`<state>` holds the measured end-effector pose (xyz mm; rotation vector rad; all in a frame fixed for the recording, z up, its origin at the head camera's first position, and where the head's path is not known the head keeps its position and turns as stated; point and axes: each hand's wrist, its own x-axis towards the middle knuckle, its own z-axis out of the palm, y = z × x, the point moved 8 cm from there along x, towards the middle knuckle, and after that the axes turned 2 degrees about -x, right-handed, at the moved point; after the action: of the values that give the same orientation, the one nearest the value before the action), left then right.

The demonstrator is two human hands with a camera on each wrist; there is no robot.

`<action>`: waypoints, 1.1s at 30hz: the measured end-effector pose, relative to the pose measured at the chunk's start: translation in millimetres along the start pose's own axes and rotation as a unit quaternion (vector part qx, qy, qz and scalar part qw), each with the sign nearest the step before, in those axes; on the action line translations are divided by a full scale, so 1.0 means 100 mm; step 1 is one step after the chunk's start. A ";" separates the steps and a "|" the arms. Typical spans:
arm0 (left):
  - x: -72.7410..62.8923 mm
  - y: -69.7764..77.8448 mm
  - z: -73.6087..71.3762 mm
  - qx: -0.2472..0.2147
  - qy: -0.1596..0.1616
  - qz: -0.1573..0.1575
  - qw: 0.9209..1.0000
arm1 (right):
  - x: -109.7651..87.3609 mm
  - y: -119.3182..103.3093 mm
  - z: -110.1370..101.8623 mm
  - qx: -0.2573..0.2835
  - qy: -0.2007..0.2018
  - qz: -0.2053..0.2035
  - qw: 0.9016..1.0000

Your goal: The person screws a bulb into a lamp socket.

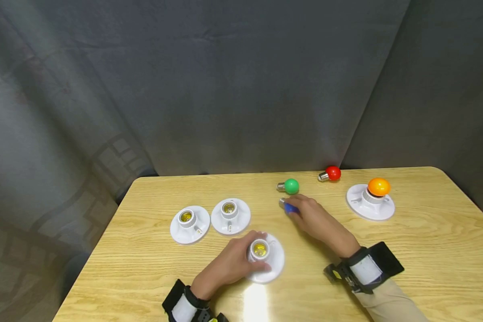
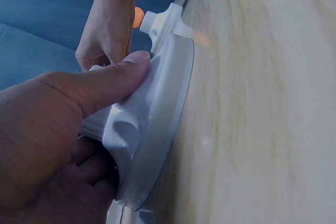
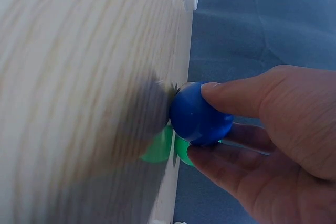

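My left hand (image 1: 234, 261) grips a white round lamp holder (image 1: 277, 258) by its raised socket, near the front middle of the table. In the left wrist view its thumb lies across the holder's base, which appears tilted there by the camera angle. My right hand (image 1: 315, 220) pinches a blue light bulb (image 3: 193, 116) between thumb and fingers. The bulb lies low at the tabletop, its metal screw cap pointing left in the head view. Just beyond it is a green bulb (image 1: 291, 186), partly hidden behind the blue one in the right wrist view.
Two white lamp holders without bulbs, one (image 1: 230, 228) beside another (image 1: 180, 235), stand at the left. A red bulb (image 1: 333, 173) lies near the back edge. At the right, an orange bulb (image 1: 379, 186) sits in a lamp holder (image 1: 372, 214). A grey curtain (image 1: 241, 89) hangs behind the table.
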<state>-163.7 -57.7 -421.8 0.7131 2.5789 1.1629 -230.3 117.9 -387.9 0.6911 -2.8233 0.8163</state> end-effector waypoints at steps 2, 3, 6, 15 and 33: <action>0.02 0.00 0.01 0.000 0.000 -0.001 1.000 | 0.00 0.00 0.00 -0.001 0.002 -0.002 1.000; 0.03 0.00 0.02 0.001 -0.001 -0.001 1.000 | 0.00 0.00 0.00 -0.002 0.003 -0.003 1.000; 0.06 0.02 0.04 0.006 0.002 0.007 1.000 | 0.00 -0.01 0.00 -0.003 0.005 -0.004 1.000; 0.11 0.02 0.07 0.000 0.006 0.012 1.000 | 0.00 -0.03 0.00 -0.005 0.001 -0.005 1.000; 0.12 0.01 0.08 -0.027 0.006 0.006 1.000 | 0.00 -0.01 0.02 -0.010 -0.008 0.001 1.000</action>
<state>-171.1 -46.2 -426.4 0.7115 2.5456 1.2396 -229.8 116.0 -388.9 0.6961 -2.8423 0.7849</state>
